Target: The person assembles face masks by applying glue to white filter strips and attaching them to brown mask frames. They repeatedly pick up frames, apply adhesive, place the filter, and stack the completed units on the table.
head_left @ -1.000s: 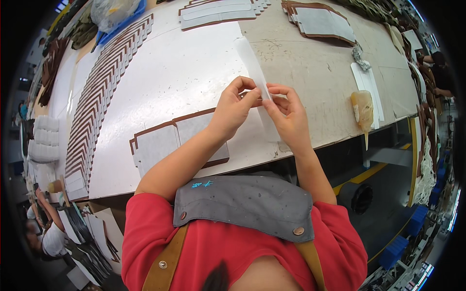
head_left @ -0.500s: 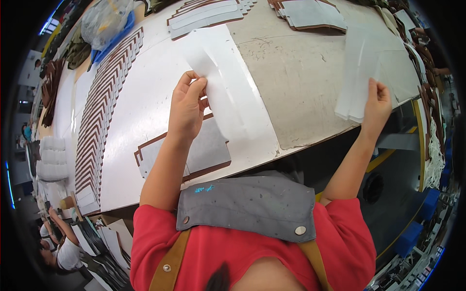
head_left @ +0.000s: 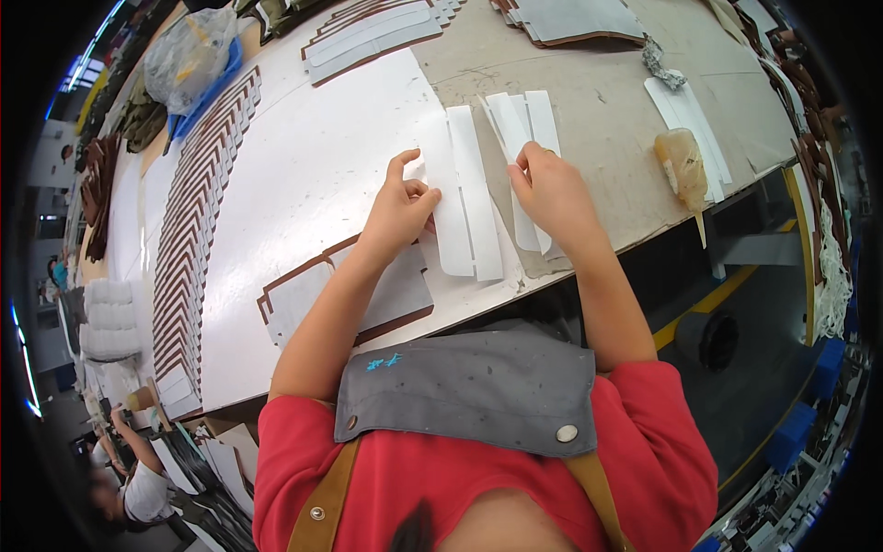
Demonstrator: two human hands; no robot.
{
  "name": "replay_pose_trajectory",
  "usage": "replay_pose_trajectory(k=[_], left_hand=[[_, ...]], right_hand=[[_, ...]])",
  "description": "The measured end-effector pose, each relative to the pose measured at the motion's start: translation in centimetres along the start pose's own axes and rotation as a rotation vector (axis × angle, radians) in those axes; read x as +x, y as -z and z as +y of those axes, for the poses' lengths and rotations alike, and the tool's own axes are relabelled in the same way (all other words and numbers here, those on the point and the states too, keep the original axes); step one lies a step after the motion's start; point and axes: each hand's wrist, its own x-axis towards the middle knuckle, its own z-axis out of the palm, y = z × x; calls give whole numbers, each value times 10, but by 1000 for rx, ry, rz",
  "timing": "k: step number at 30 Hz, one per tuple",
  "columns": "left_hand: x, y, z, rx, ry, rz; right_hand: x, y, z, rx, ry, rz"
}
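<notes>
My left hand (head_left: 397, 213) pinches the left edge of a white sheet (head_left: 480, 198) with a long slit, its index finger raised. My right hand (head_left: 555, 195) grips a few similar white sheets (head_left: 541, 120) just to the right, one of them tilted up. Under my left forearm lies a grey-white panel with brown edging (head_left: 397, 290), partly hidden by the arm. At the right, a cloudy yellowish squeeze bottle with a pointed tip (head_left: 681, 170) lies on more white sheets (head_left: 685, 110).
A long overlapping row of brown-edged panels (head_left: 204, 216) runs along the left. More panel stacks (head_left: 372, 41) (head_left: 575, 20) lie at the far side. A clear plastic bag (head_left: 191, 60) rests in a blue tray (head_left: 210, 92). The table edge (head_left: 635, 247) is close in front of me.
My right hand has come left with its sheets, uncovering the squeeze bottle and the sheets under it. My left hand has moved slightly right and lower, and its sheet now lies flatter, showing its slit.
</notes>
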Motion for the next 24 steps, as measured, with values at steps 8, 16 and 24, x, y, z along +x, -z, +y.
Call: replay_pose_trajectory(k=[8, 16, 24], left_hand=[[-10, -6, 7, 576, -207, 172], [23, -53, 12, 955, -1096, -52], [23, -65, 17, 1114, -933, -198]], right_hand=[[-1, 14, 14, 295, -73, 9], [16, 62, 66, 149, -21, 421], [19, 80, 67, -579, -156, 263]])
